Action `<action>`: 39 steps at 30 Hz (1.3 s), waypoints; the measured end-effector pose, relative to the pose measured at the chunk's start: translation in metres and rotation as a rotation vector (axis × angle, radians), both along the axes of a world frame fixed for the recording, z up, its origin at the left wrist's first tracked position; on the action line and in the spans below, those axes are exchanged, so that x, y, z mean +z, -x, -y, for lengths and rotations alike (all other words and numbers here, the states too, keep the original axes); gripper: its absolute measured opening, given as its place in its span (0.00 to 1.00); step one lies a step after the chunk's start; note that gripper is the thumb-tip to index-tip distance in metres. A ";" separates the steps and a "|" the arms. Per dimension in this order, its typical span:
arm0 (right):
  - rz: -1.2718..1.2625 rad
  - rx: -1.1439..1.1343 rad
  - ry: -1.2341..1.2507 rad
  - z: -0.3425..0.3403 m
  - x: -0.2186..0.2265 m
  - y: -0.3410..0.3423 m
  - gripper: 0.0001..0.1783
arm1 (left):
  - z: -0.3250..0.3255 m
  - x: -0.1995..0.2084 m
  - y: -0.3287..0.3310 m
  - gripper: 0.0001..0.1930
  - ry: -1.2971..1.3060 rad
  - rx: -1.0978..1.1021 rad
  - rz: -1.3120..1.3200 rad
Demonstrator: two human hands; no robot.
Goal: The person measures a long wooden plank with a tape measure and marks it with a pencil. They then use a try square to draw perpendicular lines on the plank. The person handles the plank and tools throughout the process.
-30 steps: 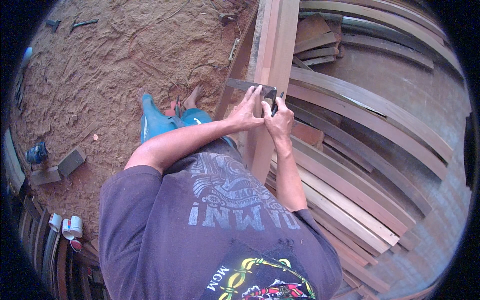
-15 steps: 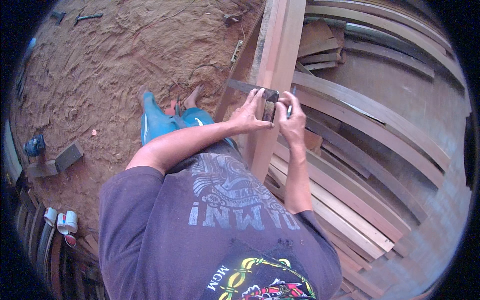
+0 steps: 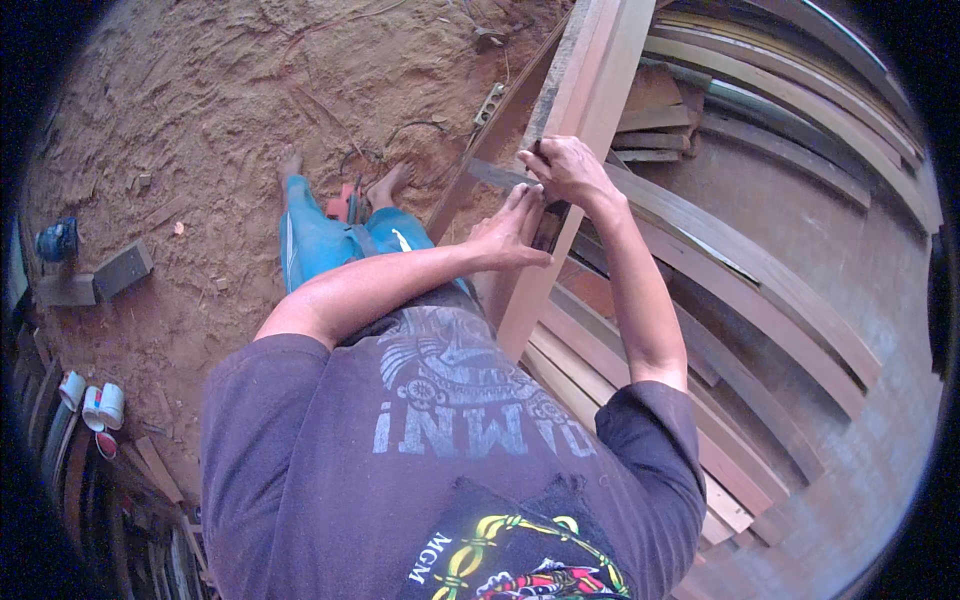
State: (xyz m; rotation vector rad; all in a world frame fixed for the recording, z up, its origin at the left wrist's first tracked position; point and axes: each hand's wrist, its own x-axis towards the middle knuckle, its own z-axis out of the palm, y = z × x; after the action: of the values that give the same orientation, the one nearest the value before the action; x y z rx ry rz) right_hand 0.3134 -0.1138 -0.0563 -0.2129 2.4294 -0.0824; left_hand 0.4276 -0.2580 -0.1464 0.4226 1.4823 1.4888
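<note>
A long squared timber (image 3: 612, 70) runs from the top of the view down past my waist. Across it lies a try square (image 3: 490, 174), its dark blade sticking out over the left edge. My left hand (image 3: 508, 235) presses the square to the wood, fingertips on the blade side and thumb stretched along the stock. Just beyond those fingers, my right hand (image 3: 572, 172) is closed with its fingertips at the blade on the timber's upper face. It grips a pencil, mostly hidden by the fingers now.
Stacked boards (image 3: 740, 240) fill the right side. A power strip (image 3: 490, 103) lies left of the timber. Near my bare feet is a red tool (image 3: 345, 205). On the sandy floor at left are a blue power tool (image 3: 57, 240), wooden blocks (image 3: 122, 272) and white cups (image 3: 103, 407).
My right hand has moved from beside the timber's right edge up and over onto its face, turning palm down. My left hand stays on the square. The view has shifted slightly.
</note>
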 end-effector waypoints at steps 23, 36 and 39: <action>0.003 0.047 -0.173 -0.008 0.065 0.005 0.19 | 0.004 0.007 0.005 0.70 0.018 0.012 -0.045; -0.576 -0.712 0.076 0.034 0.013 -0.171 0.16 | 0.051 0.016 0.054 0.46 -0.151 -0.063 0.075; -0.667 -0.747 0.115 0.057 0.014 -0.191 0.15 | 0.113 0.073 0.096 0.25 -0.421 -0.146 0.270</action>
State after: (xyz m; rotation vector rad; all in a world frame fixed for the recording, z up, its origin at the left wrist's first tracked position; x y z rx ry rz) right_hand 0.5041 -0.1710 -0.0419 0.7413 3.0301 -0.5584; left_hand 0.3312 -0.3706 -0.0731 0.5425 0.9065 1.6654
